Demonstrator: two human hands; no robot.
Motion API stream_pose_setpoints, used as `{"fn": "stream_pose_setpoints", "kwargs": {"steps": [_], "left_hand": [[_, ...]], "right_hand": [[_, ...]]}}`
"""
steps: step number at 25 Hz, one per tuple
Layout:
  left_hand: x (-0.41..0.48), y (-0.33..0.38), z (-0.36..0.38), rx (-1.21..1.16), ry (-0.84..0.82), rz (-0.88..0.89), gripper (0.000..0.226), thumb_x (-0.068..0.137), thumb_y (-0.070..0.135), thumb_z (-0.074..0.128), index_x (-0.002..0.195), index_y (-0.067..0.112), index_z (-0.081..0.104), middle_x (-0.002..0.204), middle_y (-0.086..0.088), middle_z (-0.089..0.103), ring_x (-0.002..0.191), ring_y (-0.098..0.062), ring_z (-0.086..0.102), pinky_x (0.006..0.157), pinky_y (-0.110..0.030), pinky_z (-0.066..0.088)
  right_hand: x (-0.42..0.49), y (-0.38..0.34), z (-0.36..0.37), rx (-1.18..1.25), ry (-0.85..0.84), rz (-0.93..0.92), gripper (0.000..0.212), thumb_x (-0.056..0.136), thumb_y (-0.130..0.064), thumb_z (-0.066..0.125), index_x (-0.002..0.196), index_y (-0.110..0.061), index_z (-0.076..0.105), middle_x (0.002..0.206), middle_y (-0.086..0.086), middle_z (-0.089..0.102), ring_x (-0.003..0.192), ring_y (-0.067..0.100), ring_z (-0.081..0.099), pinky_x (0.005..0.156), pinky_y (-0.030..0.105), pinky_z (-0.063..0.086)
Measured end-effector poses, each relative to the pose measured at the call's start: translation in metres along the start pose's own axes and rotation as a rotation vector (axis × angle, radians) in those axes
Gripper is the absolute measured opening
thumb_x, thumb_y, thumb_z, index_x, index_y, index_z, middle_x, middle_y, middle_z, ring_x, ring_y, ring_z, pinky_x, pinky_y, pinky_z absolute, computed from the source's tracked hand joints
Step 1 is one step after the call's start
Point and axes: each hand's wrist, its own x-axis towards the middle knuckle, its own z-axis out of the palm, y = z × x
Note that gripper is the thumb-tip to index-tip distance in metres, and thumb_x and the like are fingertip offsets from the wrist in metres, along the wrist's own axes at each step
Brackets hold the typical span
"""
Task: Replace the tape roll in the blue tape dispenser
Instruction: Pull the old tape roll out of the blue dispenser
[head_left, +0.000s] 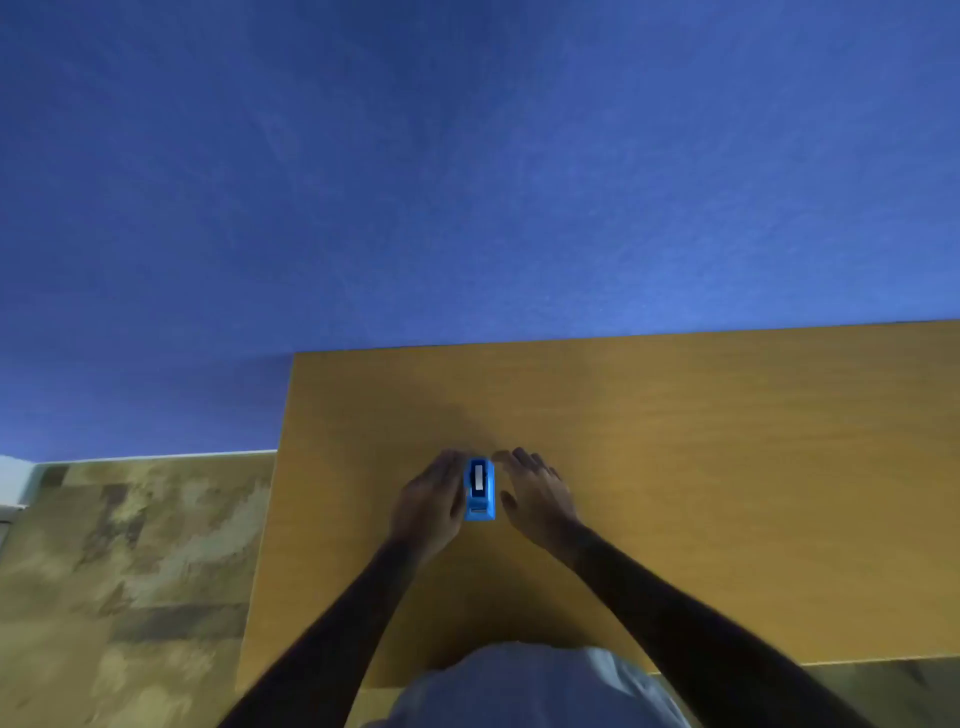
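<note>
A small blue tape dispenser (480, 489) stands on the wooden table (727, 467), seen from above, with a pale strip of tape roll showing in its top slot. My left hand (428, 501) lies flat against the dispenser's left side, fingers extended. Just right of the dispenser my right hand (537, 493) hovers with fingers spread, a narrow gap between it and the blue body. Neither hand grips anything that I can see. No spare roll is in view.
The table's left edge (270, 519) drops to a mottled tan floor (130, 571). A blue wall (467, 182) rises behind the table's far edge. My grey-clothed torso (530, 686) sits at the near edge.
</note>
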Motion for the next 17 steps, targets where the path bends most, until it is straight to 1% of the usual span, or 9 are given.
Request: {"fn": "stream_pose_setpoints", "kwargs": {"steps": [2, 5, 8, 10, 12, 14, 17], "left_hand": [[0.004, -0.002, 0.003, -0.086, -0.030, -0.086, 0.052, 0.099, 0.017, 0.061, 0.151, 0.019, 0.058, 0.150, -0.004, 0.068, 0.135, -0.025, 0.068, 0.100, -0.043, 0.062], [0.010, -0.002, 0.008, -0.126, -0.044, -0.146, 0.047, 0.096, 0.010, 0.070, 0.143, 0.015, 0.067, 0.142, -0.005, 0.074, 0.125, -0.027, 0.074, 0.097, -0.044, 0.062], [0.019, -0.005, 0.009, -0.216, -0.036, -0.194, 0.045, 0.094, 0.012, 0.067, 0.138, 0.022, 0.070, 0.139, 0.003, 0.075, 0.120, -0.021, 0.075, 0.096, -0.042, 0.063], [0.022, -0.007, 0.011, -0.263, -0.037, -0.194, 0.045, 0.090, 0.013, 0.067, 0.134, 0.022, 0.072, 0.134, 0.004, 0.075, 0.117, -0.022, 0.075, 0.096, -0.043, 0.062], [0.024, -0.010, 0.014, -0.276, -0.026, -0.183, 0.043, 0.089, 0.011, 0.074, 0.131, 0.021, 0.073, 0.131, 0.003, 0.075, 0.114, -0.022, 0.076, 0.094, -0.043, 0.063], [0.024, -0.012, 0.016, -0.274, -0.017, -0.182, 0.042, 0.090, 0.013, 0.078, 0.130, 0.021, 0.074, 0.130, 0.004, 0.075, 0.114, -0.021, 0.075, 0.093, -0.043, 0.063], [0.025, -0.012, 0.016, -0.273, -0.023, -0.195, 0.040, 0.091, 0.014, 0.077, 0.130, 0.020, 0.075, 0.131, 0.002, 0.075, 0.116, -0.022, 0.074, 0.093, -0.044, 0.062]], "right_hand": [[0.010, -0.001, 0.003, 0.013, -0.019, 0.027, 0.056, 0.092, -0.012, 0.073, 0.144, -0.023, 0.053, 0.137, 0.003, 0.062, 0.128, 0.031, 0.062, 0.102, 0.052, 0.057], [0.022, -0.004, 0.009, 0.014, -0.043, 0.036, 0.055, 0.092, -0.017, 0.081, 0.140, -0.023, 0.056, 0.135, 0.001, 0.061, 0.125, 0.028, 0.063, 0.099, 0.050, 0.060], [0.031, -0.005, 0.016, 0.030, -0.052, 0.032, 0.054, 0.089, -0.018, 0.085, 0.137, -0.023, 0.060, 0.134, 0.001, 0.057, 0.122, 0.026, 0.063, 0.097, 0.049, 0.062], [0.035, -0.006, 0.021, 0.019, -0.051, 0.030, 0.051, 0.088, -0.021, 0.086, 0.133, -0.022, 0.062, 0.132, 0.002, 0.055, 0.120, 0.026, 0.063, 0.095, 0.050, 0.062], [0.038, -0.005, 0.025, 0.025, -0.038, 0.034, 0.048, 0.089, -0.027, 0.085, 0.132, -0.021, 0.064, 0.131, 0.003, 0.055, 0.120, 0.027, 0.063, 0.093, 0.050, 0.062], [0.041, -0.005, 0.026, 0.036, -0.032, 0.042, 0.046, 0.091, -0.032, 0.084, 0.131, -0.020, 0.064, 0.131, 0.004, 0.055, 0.120, 0.028, 0.063, 0.092, 0.049, 0.062], [0.043, -0.002, 0.027, 0.065, -0.035, 0.035, 0.043, 0.091, -0.033, 0.084, 0.128, -0.021, 0.064, 0.130, 0.003, 0.055, 0.118, 0.027, 0.064, 0.090, 0.050, 0.062]]}}
